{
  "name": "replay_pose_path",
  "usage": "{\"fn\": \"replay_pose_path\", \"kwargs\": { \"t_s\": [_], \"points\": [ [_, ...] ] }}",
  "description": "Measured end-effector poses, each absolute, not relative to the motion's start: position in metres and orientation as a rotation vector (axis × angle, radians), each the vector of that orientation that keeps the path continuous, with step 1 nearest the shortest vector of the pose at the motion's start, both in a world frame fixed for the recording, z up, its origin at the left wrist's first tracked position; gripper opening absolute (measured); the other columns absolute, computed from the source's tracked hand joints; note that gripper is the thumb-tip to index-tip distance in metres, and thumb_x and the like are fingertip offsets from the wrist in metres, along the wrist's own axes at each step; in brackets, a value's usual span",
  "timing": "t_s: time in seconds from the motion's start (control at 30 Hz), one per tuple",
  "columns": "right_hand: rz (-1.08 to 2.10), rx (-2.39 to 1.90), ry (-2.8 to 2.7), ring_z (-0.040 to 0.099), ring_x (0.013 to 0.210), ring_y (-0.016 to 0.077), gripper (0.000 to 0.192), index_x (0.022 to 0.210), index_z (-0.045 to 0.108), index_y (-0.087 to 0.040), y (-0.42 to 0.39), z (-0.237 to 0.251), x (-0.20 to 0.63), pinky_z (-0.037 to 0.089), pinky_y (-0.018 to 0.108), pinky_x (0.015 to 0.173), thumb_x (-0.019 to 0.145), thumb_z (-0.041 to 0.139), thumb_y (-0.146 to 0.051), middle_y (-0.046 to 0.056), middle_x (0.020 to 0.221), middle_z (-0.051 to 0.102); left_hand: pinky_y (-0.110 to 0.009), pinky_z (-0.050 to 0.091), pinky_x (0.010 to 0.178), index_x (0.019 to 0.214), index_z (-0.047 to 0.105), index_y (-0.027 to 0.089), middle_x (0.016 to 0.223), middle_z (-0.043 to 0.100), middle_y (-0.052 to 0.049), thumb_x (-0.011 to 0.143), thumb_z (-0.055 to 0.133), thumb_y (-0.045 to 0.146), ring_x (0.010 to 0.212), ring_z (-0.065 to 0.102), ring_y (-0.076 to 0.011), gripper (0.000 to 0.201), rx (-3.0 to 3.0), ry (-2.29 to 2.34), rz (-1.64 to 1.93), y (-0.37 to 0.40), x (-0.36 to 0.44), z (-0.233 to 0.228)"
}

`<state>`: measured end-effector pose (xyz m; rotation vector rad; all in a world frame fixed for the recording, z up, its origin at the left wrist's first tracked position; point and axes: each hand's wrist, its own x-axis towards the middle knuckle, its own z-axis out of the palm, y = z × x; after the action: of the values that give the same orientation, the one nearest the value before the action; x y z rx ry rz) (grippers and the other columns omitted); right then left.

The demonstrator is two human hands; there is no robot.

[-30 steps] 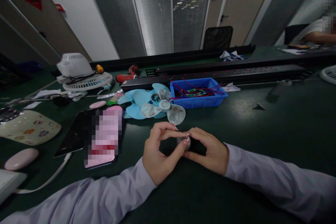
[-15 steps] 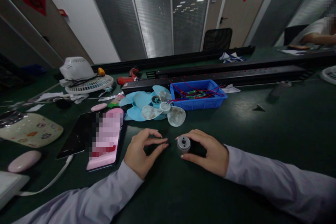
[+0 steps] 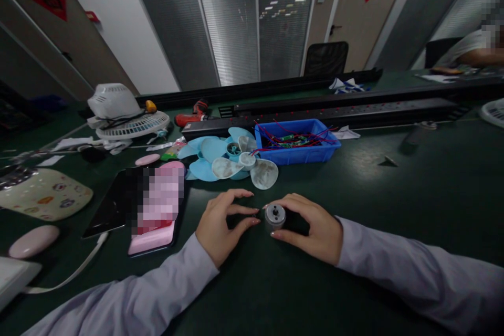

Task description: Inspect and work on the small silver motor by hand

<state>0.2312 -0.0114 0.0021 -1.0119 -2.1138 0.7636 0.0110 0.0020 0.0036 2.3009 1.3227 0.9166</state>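
Motor (image 3: 274, 216) on dark table (image 3: 394, 194), gripped by right hand (image 3: 311, 228), shaft end facing viewer. Left hand (image 3: 220, 223) just beside, fingers curled, pinching nothing. Risk, I reckon: round motor rolling off toward fan blades (image 3: 230, 160) if grip slackens.

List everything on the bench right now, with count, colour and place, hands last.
motor: one, silver, front centre, end face toward the camera
fan blades: two, pale blue and white, stacked behind the hands
bin: one, blue, holds red wires, right of the blades
fan head: one, white, far left
power drill: one, red, far centre
phone: one, pink, left of the hands
co-worker: one, far right
left hand: beside the motor, fingers curled, apart from it
right hand: grips the motor
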Motion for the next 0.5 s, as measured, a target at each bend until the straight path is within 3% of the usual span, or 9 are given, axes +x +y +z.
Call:
{"fn": "replay_pose_path", "kwargs": {
  "t_s": [0.23,0.5],
  "points": [
    [0.747,-0.978,-2.107,0.056,0.088,0.0211,0.033,0.108,0.059,-0.019,-0.011,0.001,0.231,0.045,0.036,0.077,0.079,0.070,-0.029,0.006,0.094,0.064,-0.030,0.050,0.085,0.089,0.064,0.021,0.091,0.068,0.001,0.077,0.071,0.015,0.087,0.068,-0.0147,0.015,1.963,1.176,1.501,-0.003,0.036,0.014],
    [0.743,-0.954,-2.108,0.055,0.084,0.0196,0.025,0.099,0.060,-0.017,-0.012,0.001,0.231,0.043,0.033,0.074,0.078,0.070,-0.028,0.004,0.087,0.061,-0.030,0.046,0.085,0.093,0.060,0.020,0.085,0.067,0.002,0.077,0.071,0.017,0.086,0.066,-0.0143,0.019,1.987,1.061,1.413,-0.011,0.049,0.018]
  ]
}}
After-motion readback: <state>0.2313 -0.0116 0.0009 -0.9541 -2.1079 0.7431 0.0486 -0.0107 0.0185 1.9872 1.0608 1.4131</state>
